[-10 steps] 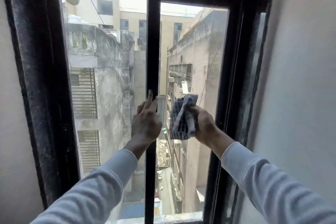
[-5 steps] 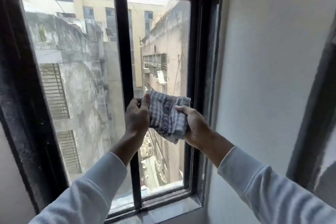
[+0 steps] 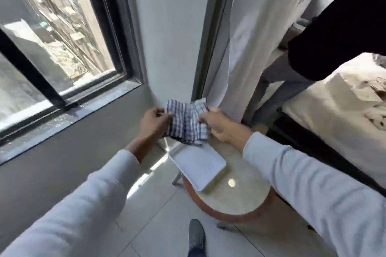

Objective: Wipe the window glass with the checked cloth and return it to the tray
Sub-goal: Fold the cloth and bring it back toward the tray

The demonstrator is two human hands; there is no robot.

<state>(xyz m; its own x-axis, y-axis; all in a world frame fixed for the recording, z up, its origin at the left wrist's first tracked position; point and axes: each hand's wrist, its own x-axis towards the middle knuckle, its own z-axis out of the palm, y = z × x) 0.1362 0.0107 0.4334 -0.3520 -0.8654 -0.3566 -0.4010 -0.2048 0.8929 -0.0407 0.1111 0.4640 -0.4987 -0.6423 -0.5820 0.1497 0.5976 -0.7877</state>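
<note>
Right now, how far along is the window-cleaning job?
The wiping looks finished: both hands are away from the window glass. In hand: the left hand and right hand hold the checked cloth above the white tray on the round table. Left: laying the cloth in the tray.

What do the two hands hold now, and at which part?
Both hold the checked cloth above the white tray: the left hand pinches its left edge, the right hand its right edge.

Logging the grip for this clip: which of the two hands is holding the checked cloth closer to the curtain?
The right hand, gripping the checked cloth's edge nearest the curtain; the left hand holds the window-side edge.
</note>
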